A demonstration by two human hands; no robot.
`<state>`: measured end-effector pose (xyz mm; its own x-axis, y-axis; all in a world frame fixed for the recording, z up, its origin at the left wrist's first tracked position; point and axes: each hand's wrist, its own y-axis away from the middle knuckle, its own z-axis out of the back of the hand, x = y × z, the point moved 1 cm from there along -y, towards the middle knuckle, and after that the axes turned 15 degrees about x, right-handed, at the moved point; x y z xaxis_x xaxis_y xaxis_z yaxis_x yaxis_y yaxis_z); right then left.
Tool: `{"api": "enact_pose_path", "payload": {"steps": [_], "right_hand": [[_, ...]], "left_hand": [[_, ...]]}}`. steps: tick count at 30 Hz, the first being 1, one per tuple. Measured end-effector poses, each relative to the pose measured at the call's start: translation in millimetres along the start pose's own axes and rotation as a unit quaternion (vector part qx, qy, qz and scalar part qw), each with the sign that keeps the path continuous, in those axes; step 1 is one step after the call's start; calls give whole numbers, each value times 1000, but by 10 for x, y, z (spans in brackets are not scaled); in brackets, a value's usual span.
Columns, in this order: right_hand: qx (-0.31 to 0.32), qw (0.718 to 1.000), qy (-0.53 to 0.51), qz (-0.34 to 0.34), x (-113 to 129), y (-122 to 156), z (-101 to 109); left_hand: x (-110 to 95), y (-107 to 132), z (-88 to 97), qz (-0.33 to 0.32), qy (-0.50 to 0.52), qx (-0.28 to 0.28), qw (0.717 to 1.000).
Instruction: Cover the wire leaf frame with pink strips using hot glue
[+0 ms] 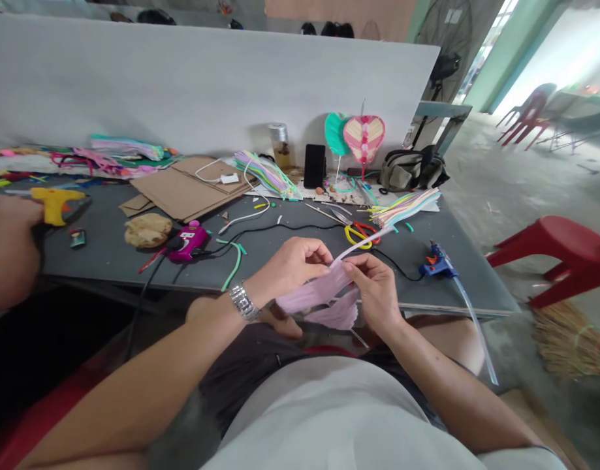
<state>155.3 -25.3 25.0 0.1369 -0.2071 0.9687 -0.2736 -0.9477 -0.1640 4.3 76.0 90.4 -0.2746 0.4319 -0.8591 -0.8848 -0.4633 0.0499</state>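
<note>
Above my lap, at the table's front edge, my left hand (302, 261) pinches a lilac piece made of pipe cleaners (312, 294) near its upper edge. My right hand (375, 287) is closed on the same piece, thumb and forefinger pressed together close to the left fingertips. From between the fingers a single lilac pipe cleaner (365, 242) sticks out up and to the right. The lower part of the piece splits into two lobes that hang below the hands. Just beyond the hands lie scissors with yellow handles (357, 238) and another pair with orange-red handles (371, 230).
A blue glue gun (437, 262) lies at the right; its glue stick overhangs the edge. At left another person's hand (10, 222) holds a yellow glue gun (57, 205). Pipe cleaner bundles (405, 207), a magenta power block (188, 241), cardboard (182, 196) and a phone (315, 166) occupy the table.
</note>
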Motion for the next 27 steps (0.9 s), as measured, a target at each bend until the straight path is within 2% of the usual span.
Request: {"api": "enact_pose_path", "payload": {"steps": [5, 13, 18, 22, 27], "right_hand": [[3, 999, 32, 20, 24, -1, -2], [9, 977, 168, 129, -4, 52, 50], [11, 963, 230, 138, 45, 94, 69], [6, 962, 235, 138, 33, 102, 96], [5, 965, 226, 135, -24, 97, 131]], "left_hand": [[-28, -7, -28, 11, 27, -8, 1000], [-79, -33, -63, 30, 64, 6, 997], [-11, -78, -107, 29, 103, 22, 994], [20, -105, -131, 43, 127, 41, 990], [9, -129, -142, 45, 90, 31, 994]]}}
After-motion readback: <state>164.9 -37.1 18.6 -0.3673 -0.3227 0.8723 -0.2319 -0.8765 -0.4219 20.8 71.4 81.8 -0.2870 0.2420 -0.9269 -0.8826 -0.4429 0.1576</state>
